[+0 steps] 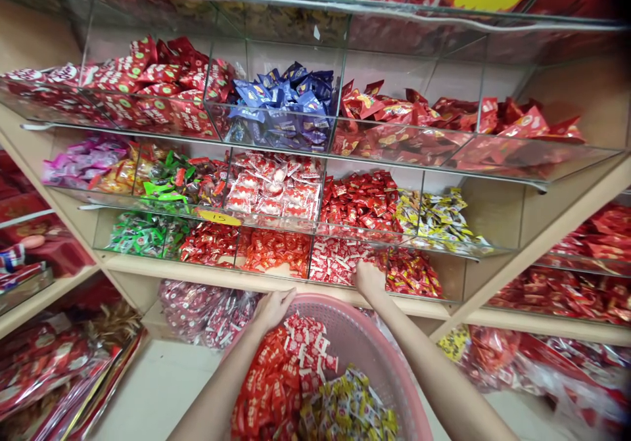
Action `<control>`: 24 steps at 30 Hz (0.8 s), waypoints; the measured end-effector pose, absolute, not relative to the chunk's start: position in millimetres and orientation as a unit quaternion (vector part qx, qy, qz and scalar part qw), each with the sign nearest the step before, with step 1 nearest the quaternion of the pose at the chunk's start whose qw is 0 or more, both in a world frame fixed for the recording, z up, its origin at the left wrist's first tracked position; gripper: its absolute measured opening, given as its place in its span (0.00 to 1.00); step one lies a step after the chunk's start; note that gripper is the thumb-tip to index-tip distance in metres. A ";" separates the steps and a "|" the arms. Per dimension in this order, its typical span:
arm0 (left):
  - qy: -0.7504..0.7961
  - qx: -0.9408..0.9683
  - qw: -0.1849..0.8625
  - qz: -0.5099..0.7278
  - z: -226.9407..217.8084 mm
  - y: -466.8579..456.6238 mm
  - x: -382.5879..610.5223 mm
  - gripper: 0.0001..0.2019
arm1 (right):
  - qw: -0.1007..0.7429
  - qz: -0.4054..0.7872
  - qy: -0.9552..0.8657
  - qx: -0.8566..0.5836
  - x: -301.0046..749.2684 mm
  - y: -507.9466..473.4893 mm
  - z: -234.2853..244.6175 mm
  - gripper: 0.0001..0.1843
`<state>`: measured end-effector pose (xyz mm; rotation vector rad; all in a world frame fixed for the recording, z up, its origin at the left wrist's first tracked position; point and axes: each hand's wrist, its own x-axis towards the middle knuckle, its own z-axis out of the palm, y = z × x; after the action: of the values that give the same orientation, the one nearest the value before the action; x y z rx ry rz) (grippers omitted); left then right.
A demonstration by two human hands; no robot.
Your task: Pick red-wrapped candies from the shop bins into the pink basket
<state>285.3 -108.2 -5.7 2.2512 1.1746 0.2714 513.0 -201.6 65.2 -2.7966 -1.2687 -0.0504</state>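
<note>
A pink plastic basket [355,326] stands low in front of me, holding red-orange wrapped candies [269,385], red-and-white ones [308,342] and yellow-and-white ones [352,405]. My left hand [273,309] is closed on the basket's far left rim. Over the front edge of a bottom-shelf bin is my right hand [369,280], its fingers curled and partly hidden; what they hold, if anything, does not show. Beside that hand, the bin holds red-and-white wrapped candies [335,260]. Just to its right lie red-and-yellow candies [414,273].
Clear dividers split the shelves into bins of blue packets [290,99], red packets [158,76] and other sweets. A yellow price tag [219,217] hangs at a shelf edge. Plastic bags of candy [207,309] lie under the wooden ledge [177,270]. Packages stand at left.
</note>
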 end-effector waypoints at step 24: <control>0.425 0.858 0.265 0.114 -10.6 -107.0 284.4 0.30 | 0.248 0.125 -0.671 -0.687 448.0 -212.6 -0.3 0.14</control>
<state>284.4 -107.0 -10.6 2.3178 1.1486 0.3078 448.0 -212.6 -0.3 -1.8737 -1.8290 0.3403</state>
